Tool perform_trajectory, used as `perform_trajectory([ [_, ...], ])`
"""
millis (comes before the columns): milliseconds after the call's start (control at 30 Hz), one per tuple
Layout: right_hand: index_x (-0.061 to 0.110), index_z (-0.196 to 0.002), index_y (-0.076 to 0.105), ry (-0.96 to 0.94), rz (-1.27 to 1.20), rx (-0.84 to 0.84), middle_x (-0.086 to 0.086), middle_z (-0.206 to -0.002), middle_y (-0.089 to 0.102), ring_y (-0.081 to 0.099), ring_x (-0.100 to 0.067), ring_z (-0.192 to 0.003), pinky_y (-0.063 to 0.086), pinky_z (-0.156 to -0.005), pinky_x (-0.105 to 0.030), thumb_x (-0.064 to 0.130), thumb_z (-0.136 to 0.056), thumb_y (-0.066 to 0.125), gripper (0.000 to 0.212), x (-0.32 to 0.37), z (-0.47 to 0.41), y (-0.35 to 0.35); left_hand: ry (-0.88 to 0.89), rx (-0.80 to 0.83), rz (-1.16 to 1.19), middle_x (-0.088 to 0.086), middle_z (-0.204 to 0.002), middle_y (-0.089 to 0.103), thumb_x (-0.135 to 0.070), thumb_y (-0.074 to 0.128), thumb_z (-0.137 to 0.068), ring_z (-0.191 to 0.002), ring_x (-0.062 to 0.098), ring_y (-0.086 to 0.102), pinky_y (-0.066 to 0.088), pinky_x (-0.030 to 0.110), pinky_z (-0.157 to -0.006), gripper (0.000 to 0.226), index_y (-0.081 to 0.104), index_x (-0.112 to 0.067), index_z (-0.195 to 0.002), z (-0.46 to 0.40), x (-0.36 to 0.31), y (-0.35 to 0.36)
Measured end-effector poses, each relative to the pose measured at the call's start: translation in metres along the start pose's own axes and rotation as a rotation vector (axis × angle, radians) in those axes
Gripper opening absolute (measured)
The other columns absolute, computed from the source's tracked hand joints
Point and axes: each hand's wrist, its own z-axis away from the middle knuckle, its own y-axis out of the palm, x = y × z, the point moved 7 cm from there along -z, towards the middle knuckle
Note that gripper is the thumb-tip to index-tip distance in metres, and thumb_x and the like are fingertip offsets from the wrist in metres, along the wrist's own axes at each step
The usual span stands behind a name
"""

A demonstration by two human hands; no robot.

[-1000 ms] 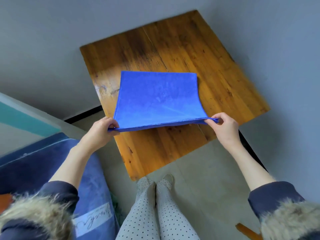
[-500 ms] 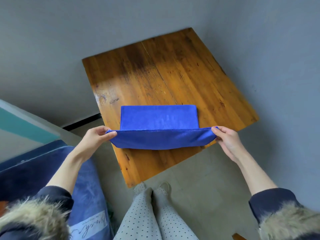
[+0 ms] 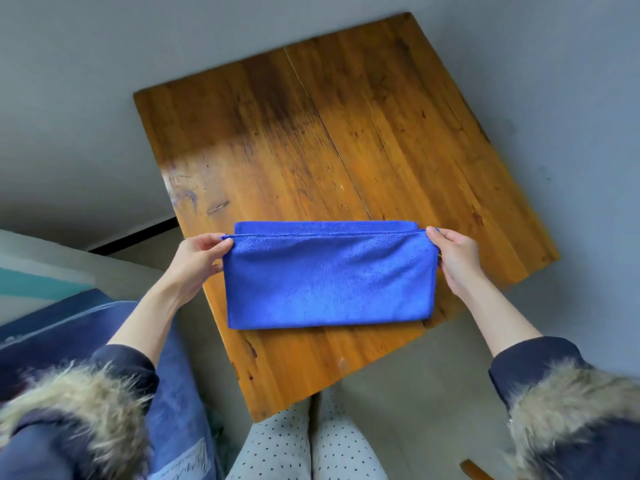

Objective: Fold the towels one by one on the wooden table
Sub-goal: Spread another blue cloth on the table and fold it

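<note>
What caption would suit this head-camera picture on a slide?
Both hands, left hand and right hand, pinch the blue towel's stitched edge, folding it on the wooden table.

Blue towel (image 3: 329, 278), folded double, lies flat near wooden table's (image 3: 346, 133) near edge.

Left hand (image 3: 199, 261), right hand (image 3: 453, 258) pinching, arms extended.

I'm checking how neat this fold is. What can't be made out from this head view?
- Lower layer of the blue towel: covered by the top layer, except a strip at the far edge.
- Fingertips of the left hand and right hand: partly hidden behind the towel's corners.
- Other towels: none in frame.
- Wooden table legs: hidden beneath its top.
</note>
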Motion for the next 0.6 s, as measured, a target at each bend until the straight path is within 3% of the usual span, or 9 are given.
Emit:
perform_trajectory([
  [200, 0.017, -0.082, 0.067, 0.011, 0.113, -0.071, -0.004, -0.094, 0.068, 0.061, -0.016, -0.090, 0.049, -0.085, -0.032, 0.022, -0.088, 0.063, 0.009, -0.004, -0.028, 0.013, 0.039, -0.151, -0.102, -0.005, -0.076, 0.061, -0.013, 0.058, -0.092, -0.067, 0.002, 0.055, 0.049, 0.015, -0.056, 0.014, 0.061, -0.020, -0.079, -0.031, 0.000, -0.002],
  [333, 0.010, -0.087, 0.068, 0.031, 0.145, -0.082, -0.008, -0.093, 0.066, 0.059, -0.016, -0.088, 0.048, -0.082, -0.034, 0.023, -0.089, 0.062, 0.015, -0.010, -0.043, 0.019, 0.065, -0.228, -0.166, -0.006, -0.076, 0.058, -0.016, 0.057, -0.092, -0.068, 0.003, 0.051, 0.045, 0.020, -0.060, 0.015, 0.060, -0.023, -0.079, -0.041, 0.003, -0.002],
  [433, 0.002, -0.092, 0.065, 0.036, 0.177, -0.089, -0.010, -0.088, 0.059, 0.053, -0.018, -0.081, 0.044, -0.074, -0.035, 0.024, -0.091, 0.059, 0.023, -0.015, -0.053, 0.022, 0.093, -0.257, -0.240, -0.005, -0.077, 0.055, -0.019, 0.054, -0.094, -0.072, 0.009, 0.048, 0.040, 0.027, -0.067, 0.009, 0.058, -0.019, -0.086, -0.048, 0.003, 0.000],
  [533, 0.005, -0.091, 0.062, -0.019, 0.263, -0.102, -0.005, -0.077, 0.052, 0.045, -0.012, -0.069, 0.037, -0.062, -0.027, 0.024, -0.094, 0.054, 0.021, -0.017, -0.060, 0.027, 0.182, -0.312, -0.366, -0.008, -0.081, 0.053, -0.020, 0.048, -0.095, -0.071, 0.003, 0.047, 0.037, 0.019, -0.064, 0.006, 0.053, -0.017, -0.092, -0.049, -0.005, 0.004],
  [600, 0.010, -0.087, 0.059, -0.072, 0.321, -0.128, 0.003, -0.065, 0.048, 0.040, -0.007, -0.057, 0.033, -0.054, -0.021, 0.023, -0.094, 0.052, 0.016, -0.017, -0.064, 0.028, 0.218, -0.335, -0.449, -0.004, -0.088, 0.054, -0.019, 0.046, -0.096, -0.078, 0.008, 0.048, 0.034, 0.020, -0.065, 0.007, 0.051, -0.015, -0.097, -0.051, -0.006, 0.009],
])
